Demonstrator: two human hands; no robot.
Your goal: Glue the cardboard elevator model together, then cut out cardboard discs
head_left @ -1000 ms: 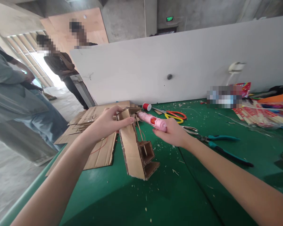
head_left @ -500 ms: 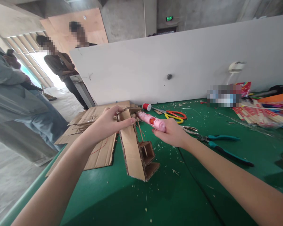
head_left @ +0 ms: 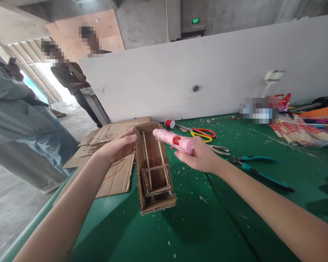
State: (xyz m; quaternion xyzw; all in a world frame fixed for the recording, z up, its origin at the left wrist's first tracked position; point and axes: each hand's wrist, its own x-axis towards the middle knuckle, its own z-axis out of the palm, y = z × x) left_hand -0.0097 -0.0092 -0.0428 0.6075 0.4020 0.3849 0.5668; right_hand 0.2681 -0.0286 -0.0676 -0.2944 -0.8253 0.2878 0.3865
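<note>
One open cardboard box [head_left: 139, 182], tilted w/ its hollow side facing the wearer, is up at the worktop's [head_left: 196, 225] far-middle part; can't tell if its lower end touches down. Inside: two thin sticks [head_left: 145, 149] run lengthwise to a smaller cardboard frame [head_left: 158, 191] near the bottom, w/ a bit of red cord [head_left: 153, 156] alongside. L hand [head_left: 121, 147] has its grip on the upper L wall, thumb at the edge, rest of the fingers partly hidden. That's one side only — box could twist or swing if the R side gets pushed, b/c nothing visible backs it there. Squeezing too hard might also buckle the wall, prob. soft card.

R hand [head_left: 200, 154] has its grip closed round a pink tool [head_left: 168, 137], tip over the box's top end; contact unclear, exact kind too. A slip there could knock a stick loose or catch the cord — sticks look slim & close to the tip. L fingers are nearby too, so a skid sideways might reach them.

Further out: red spool [head_left: 169, 124] & scissors [head_left: 203, 130] just beyond the tool; a wide R elbow or wrist sweep might nudge those or the pliers [head_left: 262, 177]. Cardboard sheets [head_left: 117, 182] lie under the L forearm side, could snag the box if lowered carelessly.
</note>
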